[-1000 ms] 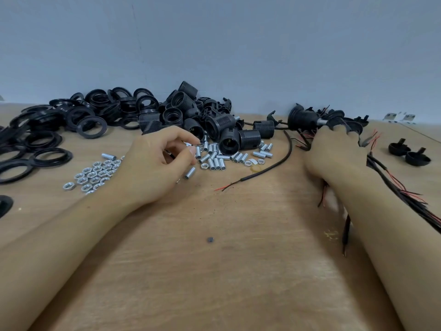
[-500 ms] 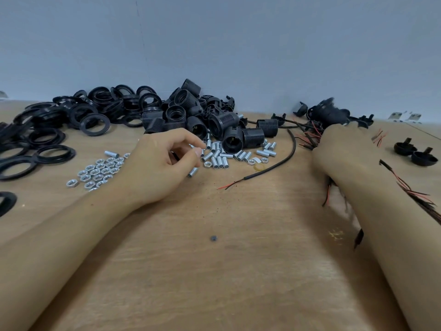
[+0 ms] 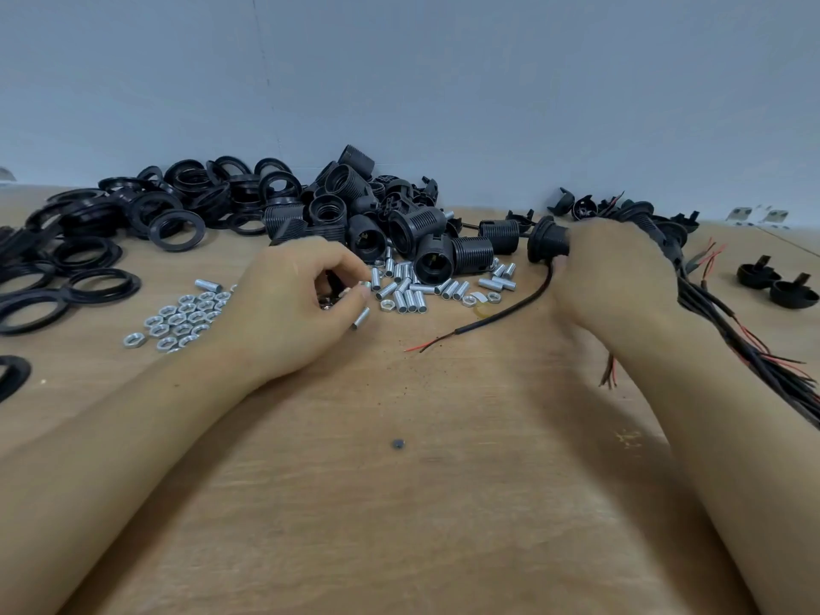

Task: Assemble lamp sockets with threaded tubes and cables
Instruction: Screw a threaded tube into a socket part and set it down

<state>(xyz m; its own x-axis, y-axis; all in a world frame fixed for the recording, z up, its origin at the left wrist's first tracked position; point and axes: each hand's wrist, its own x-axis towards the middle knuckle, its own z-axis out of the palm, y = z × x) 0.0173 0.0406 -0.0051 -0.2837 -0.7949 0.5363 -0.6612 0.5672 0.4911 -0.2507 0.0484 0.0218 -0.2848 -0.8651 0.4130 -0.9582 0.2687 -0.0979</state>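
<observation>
Wooden table carries black sockets heaped far centre. The right hand grips a cabled socket; the left hand pinches a threaded tube beside the loose tubes. A pinch this light could drop the tube, judging by its smoothness.

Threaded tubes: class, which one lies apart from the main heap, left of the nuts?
The lone tube beyond the nuts, far left of the heap by the sockets.

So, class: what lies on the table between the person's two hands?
Head view: between the left hand and right hand lie loose threaded tubes, black sockets and a black cable.
</observation>
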